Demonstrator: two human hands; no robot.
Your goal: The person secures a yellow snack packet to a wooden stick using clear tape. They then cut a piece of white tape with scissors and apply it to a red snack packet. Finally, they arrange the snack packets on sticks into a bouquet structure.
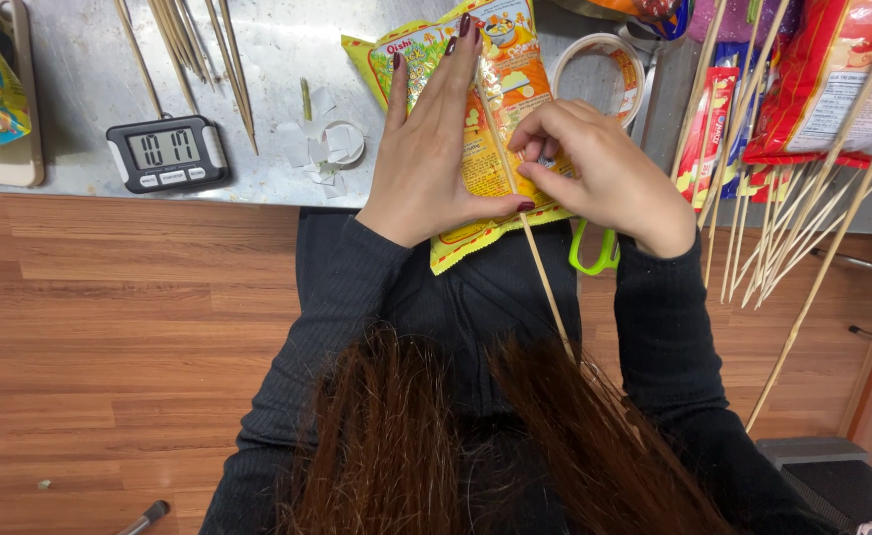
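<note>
The left hand (434,139) lies flat, fingers spread, on the yellow-orange crinkled snack packet (500,89) at the metal table's (79,59) edge. The right hand (594,168) pinches a thin bamboo skewer (545,282) against it. The overhanging packet may slide off, or the stick could pierce the foil.
</note>
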